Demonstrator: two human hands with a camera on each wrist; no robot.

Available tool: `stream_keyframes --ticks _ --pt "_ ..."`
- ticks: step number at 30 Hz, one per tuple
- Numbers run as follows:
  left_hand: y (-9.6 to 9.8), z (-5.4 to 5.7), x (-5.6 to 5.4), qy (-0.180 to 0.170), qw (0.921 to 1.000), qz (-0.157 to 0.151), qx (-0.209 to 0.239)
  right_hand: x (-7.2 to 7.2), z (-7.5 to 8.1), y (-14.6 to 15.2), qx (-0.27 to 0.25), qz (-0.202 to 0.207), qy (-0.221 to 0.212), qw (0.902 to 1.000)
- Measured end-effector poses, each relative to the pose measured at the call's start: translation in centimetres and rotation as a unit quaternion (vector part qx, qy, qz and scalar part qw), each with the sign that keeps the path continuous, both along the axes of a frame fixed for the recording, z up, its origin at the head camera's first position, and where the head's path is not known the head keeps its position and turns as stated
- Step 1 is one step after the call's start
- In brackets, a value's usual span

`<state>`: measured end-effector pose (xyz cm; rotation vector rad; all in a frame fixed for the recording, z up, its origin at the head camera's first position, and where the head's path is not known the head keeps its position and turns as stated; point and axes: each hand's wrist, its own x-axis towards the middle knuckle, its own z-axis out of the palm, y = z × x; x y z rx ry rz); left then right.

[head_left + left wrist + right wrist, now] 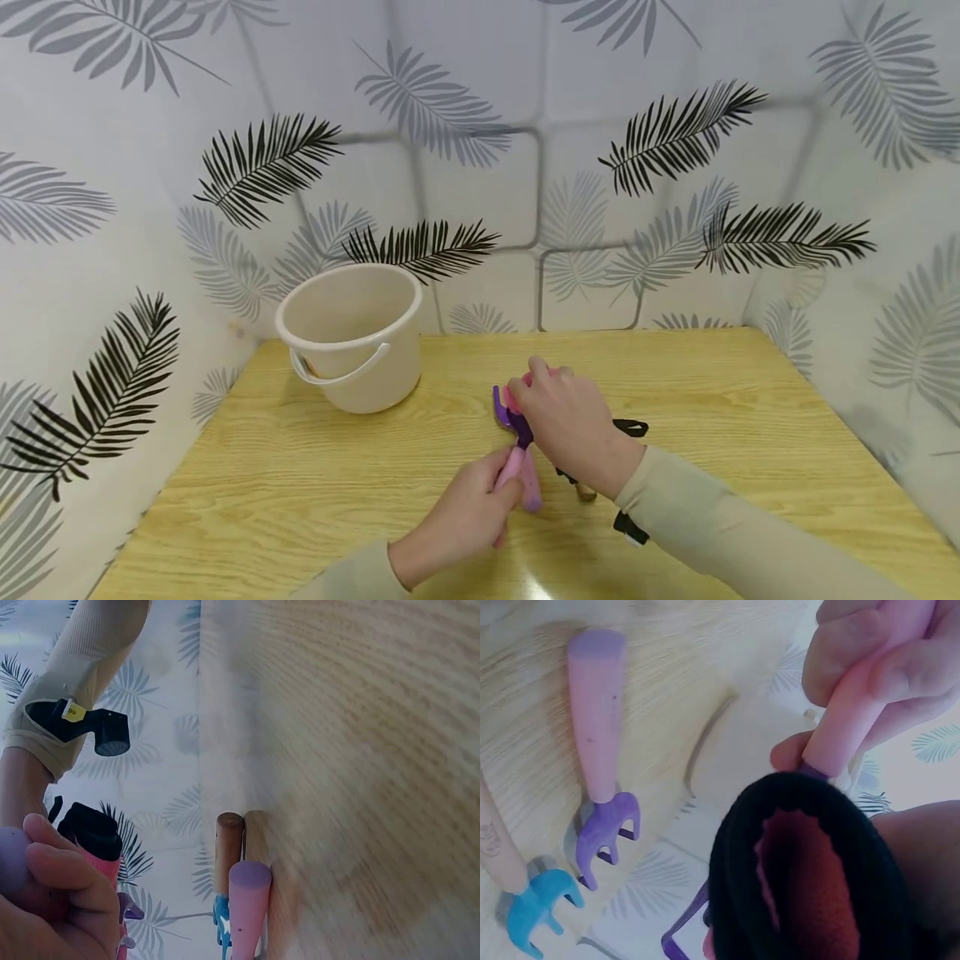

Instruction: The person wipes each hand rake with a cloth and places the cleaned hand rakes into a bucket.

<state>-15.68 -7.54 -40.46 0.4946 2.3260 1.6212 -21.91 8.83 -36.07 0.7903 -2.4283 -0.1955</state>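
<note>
My left hand [467, 502] grips the pink handle [512, 468] of a garden hand tool whose purple head [500, 407] points away from me. Over that head, my right hand [573, 421] holds a pink cloth glove [810, 885] with a black cuff, its opening facing the right wrist camera. The glove and fingers hide most of the tool's head. Beneath the hands, a pink-handled hand rake [598, 724] with purple prongs lies on the table. Beside it lies another rake [544, 904], with a wooden handle and teal prongs.
A cream bucket [375, 367] with its handle hanging down stands at the back left of the wooden table [300, 492]. A black loop [632, 427] shows just right of my right hand. Leaf-patterned fabric [480, 192] hangs behind and along the sides.
</note>
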Motion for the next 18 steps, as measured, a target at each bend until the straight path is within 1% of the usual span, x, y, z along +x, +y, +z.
stream_keyframes --ticks 2,6,8,10,13,15,18 --pt "-0.2 0.0 -0.2 -0.004 1.0000 0.005 0.001 0.2 0.3 -0.1 0.004 0.000 -0.016 0.9999" --pt "-0.5 -0.3 -0.6 -0.009 0.9997 0.023 0.000 1.0 0.9 0.1 0.024 0.004 -0.091 0.9956" --pt "-0.6 -0.5 -0.6 -0.006 0.9995 0.031 -0.001 1.3 1.0 0.1 0.023 0.008 -0.111 0.9935" --pt "-0.6 -0.6 -0.6 0.001 0.9994 0.033 0.000 1.3 0.9 0.1 0.018 0.011 -0.108 0.9939" --pt "-0.4 -0.7 -0.3 0.016 0.9995 0.026 -0.003 0.9 0.8 -0.1 0.002 0.006 -0.095 0.9954" --pt "-0.2 -0.6 0.0 0.026 0.9994 0.022 -0.007 0.5 0.6 -0.2 0.000 -0.008 -0.086 0.9962" --pt "-0.1 -0.5 0.5 0.030 0.9993 0.020 -0.013 -0.1 0.4 -0.3 0.004 -0.034 -0.074 0.9967"
